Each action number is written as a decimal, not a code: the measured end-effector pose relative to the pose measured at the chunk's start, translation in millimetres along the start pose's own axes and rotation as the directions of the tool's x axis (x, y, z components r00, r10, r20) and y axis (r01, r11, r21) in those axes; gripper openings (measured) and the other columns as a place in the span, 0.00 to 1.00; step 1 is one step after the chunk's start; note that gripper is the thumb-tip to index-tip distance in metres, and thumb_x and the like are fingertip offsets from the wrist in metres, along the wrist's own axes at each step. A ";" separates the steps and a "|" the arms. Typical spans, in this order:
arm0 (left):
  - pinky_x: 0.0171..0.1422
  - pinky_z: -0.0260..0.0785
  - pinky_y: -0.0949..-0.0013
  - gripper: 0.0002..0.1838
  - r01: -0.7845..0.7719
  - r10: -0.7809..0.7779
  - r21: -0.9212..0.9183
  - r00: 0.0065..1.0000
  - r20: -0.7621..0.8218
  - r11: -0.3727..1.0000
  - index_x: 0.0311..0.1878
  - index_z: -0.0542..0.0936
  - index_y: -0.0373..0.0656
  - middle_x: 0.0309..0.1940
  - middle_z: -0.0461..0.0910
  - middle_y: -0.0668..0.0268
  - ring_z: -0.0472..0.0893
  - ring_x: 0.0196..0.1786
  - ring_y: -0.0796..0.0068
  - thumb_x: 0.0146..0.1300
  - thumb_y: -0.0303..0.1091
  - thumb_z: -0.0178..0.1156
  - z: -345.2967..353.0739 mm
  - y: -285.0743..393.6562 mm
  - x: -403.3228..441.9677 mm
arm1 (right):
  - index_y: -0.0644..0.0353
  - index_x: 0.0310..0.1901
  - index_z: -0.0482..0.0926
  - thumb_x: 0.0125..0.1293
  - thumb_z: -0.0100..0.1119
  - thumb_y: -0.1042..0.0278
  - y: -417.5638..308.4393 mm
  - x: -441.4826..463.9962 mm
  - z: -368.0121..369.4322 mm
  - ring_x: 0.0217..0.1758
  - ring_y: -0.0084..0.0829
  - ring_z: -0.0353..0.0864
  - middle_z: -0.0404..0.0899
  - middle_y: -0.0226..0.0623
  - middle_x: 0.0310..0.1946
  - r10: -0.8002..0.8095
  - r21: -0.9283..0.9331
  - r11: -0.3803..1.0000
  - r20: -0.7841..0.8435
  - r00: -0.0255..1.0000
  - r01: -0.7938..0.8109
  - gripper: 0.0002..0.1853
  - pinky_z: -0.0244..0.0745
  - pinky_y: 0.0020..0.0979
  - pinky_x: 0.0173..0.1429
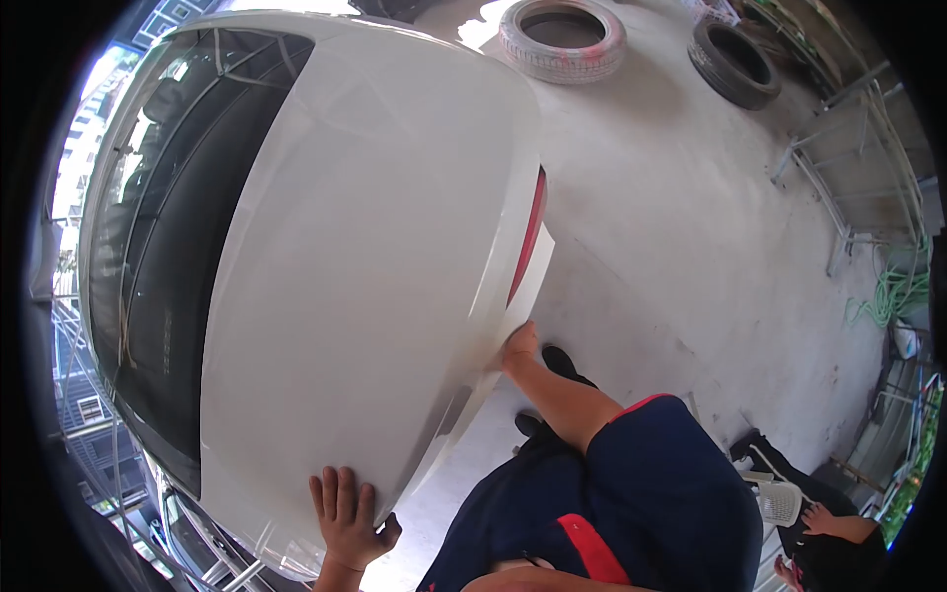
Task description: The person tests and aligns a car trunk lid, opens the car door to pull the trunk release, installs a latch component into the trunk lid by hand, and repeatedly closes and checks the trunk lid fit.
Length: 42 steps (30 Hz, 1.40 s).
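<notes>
A white car's trunk lid [365,217] fills the middle of the head view, with the dark rear window [187,247] to its left. My left hand [350,518] lies flat on the lid near its lower corner, fingers spread and thumb out to the side. At the rear edge, just below the red light strip [528,237], my right hand [520,345] is closed over the lid's edge. Its fingertips are partly hidden there.
Two tyres, a pinkish one [562,39] and a dark one [733,64], lie on the concrete floor [671,217]. A metal-framed table [858,158] and a green hose [893,296] stand right. At lower right, another person's hand [819,518] is by a white plastic chair [779,501].
</notes>
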<state>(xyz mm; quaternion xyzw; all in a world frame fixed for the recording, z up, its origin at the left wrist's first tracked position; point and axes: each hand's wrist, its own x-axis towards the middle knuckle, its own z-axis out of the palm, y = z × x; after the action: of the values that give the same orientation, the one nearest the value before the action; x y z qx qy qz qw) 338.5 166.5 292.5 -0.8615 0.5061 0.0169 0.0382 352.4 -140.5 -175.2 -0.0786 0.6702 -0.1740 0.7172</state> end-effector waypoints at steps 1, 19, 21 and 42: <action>0.87 0.48 0.21 0.42 -0.015 0.015 -0.003 1.000 -0.008 1.000 0.83 0.65 0.41 0.84 0.62 0.37 0.58 0.87 0.27 0.69 0.52 0.58 2.0 0.6 2.5 | 0.73 0.63 0.83 0.73 0.47 0.44 -5.5 -2.8 3.1 0.64 0.47 0.85 0.86 0.49 0.63 -0.030 -0.019 0.999 -0.037 0.999 0.029 0.37 0.76 0.43 0.69; 0.86 0.51 0.22 0.47 0.117 -0.114 0.055 0.992 -0.051 0.992 0.91 0.53 0.48 0.87 0.56 0.39 0.58 0.86 0.27 0.73 0.58 0.51 10.3 -42.1 -173.5 | 0.76 0.63 0.82 0.74 0.46 0.45 -2.4 1.2 1.4 0.61 0.53 0.87 0.86 0.57 0.62 -0.009 -0.032 0.999 -0.063 0.998 0.007 0.37 0.80 0.47 0.66; 0.86 0.52 0.22 0.48 0.122 -0.117 0.062 0.990 -0.077 0.991 0.90 0.55 0.49 0.87 0.56 0.42 0.59 0.87 0.31 0.71 0.57 0.52 11.7 -43.1 -172.0 | 0.75 0.64 0.82 0.74 0.45 0.45 0.4 1.9 1.1 0.61 0.53 0.87 0.86 0.56 0.63 -0.020 -0.046 0.999 -0.044 0.999 0.018 0.36 0.80 0.48 0.67; 0.85 0.55 0.24 0.44 0.198 -0.197 0.176 0.980 -0.023 0.964 0.86 0.64 0.66 0.85 0.64 0.56 0.66 0.86 0.44 0.74 0.77 0.48 -7.0 -51.2 -193.7 | 0.51 0.80 0.72 0.78 0.33 0.41 -42.7 -106.5 5.8 0.79 0.49 0.72 0.72 0.37 0.80 0.218 0.022 0.971 0.345 0.913 -0.240 0.38 0.72 0.57 0.77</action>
<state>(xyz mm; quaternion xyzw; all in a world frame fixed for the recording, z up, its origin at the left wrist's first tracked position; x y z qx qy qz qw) 288.7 359.4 315.0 -0.9008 0.4174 -0.0344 0.1148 347.6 -142.9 -60.4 -0.0057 0.5350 -0.0941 0.8396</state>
